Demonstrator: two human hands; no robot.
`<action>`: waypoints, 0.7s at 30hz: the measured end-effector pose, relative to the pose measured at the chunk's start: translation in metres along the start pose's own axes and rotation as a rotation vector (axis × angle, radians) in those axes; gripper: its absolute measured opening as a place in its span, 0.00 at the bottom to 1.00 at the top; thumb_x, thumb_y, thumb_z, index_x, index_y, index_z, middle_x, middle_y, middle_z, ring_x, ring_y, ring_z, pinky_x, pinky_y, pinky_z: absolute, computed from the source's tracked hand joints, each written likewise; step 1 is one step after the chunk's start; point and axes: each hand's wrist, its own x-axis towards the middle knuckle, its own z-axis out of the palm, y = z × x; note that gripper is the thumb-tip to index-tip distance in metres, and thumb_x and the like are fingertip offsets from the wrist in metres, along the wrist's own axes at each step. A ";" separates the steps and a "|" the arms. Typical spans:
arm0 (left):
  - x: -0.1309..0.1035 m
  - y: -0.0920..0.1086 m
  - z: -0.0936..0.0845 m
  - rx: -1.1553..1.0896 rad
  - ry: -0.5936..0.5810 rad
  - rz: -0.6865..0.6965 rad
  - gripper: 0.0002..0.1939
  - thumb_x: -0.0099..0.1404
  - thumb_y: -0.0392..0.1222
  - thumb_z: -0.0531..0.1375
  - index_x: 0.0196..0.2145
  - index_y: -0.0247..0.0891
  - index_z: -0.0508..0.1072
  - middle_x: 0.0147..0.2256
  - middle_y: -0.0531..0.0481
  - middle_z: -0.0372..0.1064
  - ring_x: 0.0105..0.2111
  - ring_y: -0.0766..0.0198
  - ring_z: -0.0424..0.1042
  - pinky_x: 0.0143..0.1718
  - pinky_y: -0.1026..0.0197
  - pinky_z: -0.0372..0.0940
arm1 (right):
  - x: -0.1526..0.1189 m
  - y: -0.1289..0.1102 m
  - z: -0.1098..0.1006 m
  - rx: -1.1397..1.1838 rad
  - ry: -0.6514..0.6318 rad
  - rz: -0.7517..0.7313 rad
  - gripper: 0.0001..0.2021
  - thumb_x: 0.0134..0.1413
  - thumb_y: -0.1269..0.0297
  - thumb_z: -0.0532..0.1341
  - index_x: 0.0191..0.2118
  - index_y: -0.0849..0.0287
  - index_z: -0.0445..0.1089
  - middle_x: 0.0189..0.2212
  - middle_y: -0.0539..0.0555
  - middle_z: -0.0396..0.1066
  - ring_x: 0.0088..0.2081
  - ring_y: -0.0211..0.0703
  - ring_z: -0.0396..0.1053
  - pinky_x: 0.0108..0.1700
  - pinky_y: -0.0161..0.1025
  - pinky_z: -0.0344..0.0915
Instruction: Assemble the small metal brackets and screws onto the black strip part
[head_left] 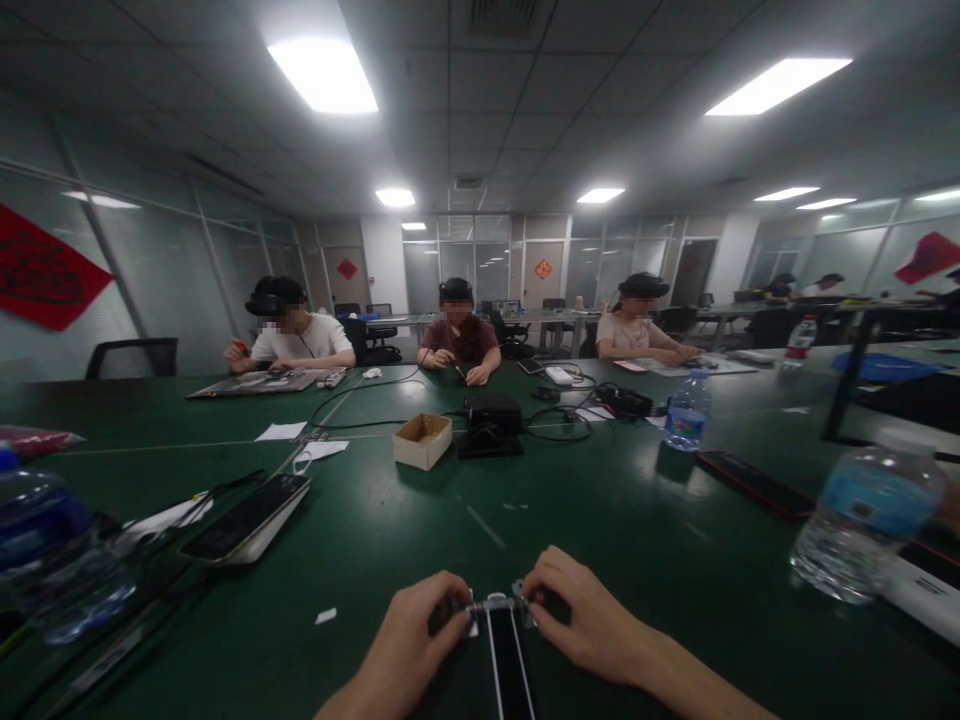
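Note:
At the near edge of the green table lies a long narrow dark piece with pale edges (510, 665); its kind is unclear, and its lower end runs out of view. A small rounded pale part sits at its far end. My left hand (416, 635) pinches a small shiny metal piece (472, 622) on the left of that end. Thumb and forefinger of my right hand (589, 615) are closed on a similar metal piece (522, 603) on the right. Whether these pieces are fixed to the dark one, I cannot tell.
An open cardboard box (422, 443) and a black device (491, 415) with cables stand ahead. A phone (247, 520) and a water bottle (56, 560) are left; bottles (862, 520) and a red-edged phone (754, 484) are right. Several people sit across the table.

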 end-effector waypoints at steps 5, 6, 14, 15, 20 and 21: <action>0.001 0.001 0.001 0.019 0.007 0.001 0.06 0.62 0.36 0.57 0.35 0.38 0.73 0.29 0.54 0.70 0.28 0.66 0.66 0.30 0.67 0.58 | -0.001 0.001 0.000 -0.015 0.000 -0.005 0.06 0.53 0.73 0.57 0.36 0.59 0.69 0.32 0.53 0.67 0.37 0.43 0.64 0.39 0.40 0.62; 0.001 0.001 0.001 0.026 0.009 -0.001 0.06 0.62 0.36 0.57 0.35 0.38 0.73 0.28 0.54 0.70 0.27 0.66 0.66 0.29 0.67 0.58 | -0.001 0.001 0.001 -0.015 0.003 -0.007 0.06 0.53 0.73 0.57 0.36 0.59 0.69 0.32 0.53 0.67 0.37 0.43 0.64 0.39 0.40 0.62; -0.001 -0.003 0.005 0.072 0.022 -0.001 0.07 0.60 0.34 0.59 0.37 0.39 0.73 0.31 0.54 0.71 0.28 0.66 0.67 0.31 0.66 0.59 | -0.001 0.004 0.003 0.000 0.012 -0.021 0.06 0.54 0.73 0.57 0.36 0.60 0.70 0.33 0.54 0.67 0.37 0.42 0.64 0.39 0.39 0.62; -0.001 -0.004 0.006 0.081 0.022 -0.005 0.07 0.61 0.34 0.58 0.37 0.39 0.73 0.31 0.54 0.72 0.29 0.65 0.67 0.31 0.66 0.59 | -0.001 0.004 0.003 -0.001 0.011 -0.017 0.06 0.53 0.74 0.57 0.36 0.60 0.70 0.33 0.53 0.67 0.37 0.42 0.64 0.39 0.39 0.62; -0.002 -0.008 0.008 0.139 0.069 0.056 0.06 0.62 0.35 0.57 0.36 0.41 0.73 0.33 0.52 0.73 0.33 0.61 0.69 0.34 0.63 0.61 | 0.000 0.002 0.002 0.003 0.025 -0.029 0.07 0.51 0.75 0.58 0.36 0.60 0.70 0.32 0.53 0.68 0.37 0.42 0.64 0.39 0.39 0.62; -0.001 -0.008 0.008 0.148 0.084 0.074 0.06 0.62 0.35 0.57 0.36 0.41 0.73 0.33 0.51 0.73 0.34 0.60 0.70 0.35 0.62 0.62 | 0.000 0.001 0.002 0.003 0.028 -0.028 0.07 0.51 0.75 0.58 0.36 0.60 0.70 0.32 0.53 0.68 0.37 0.42 0.64 0.39 0.39 0.62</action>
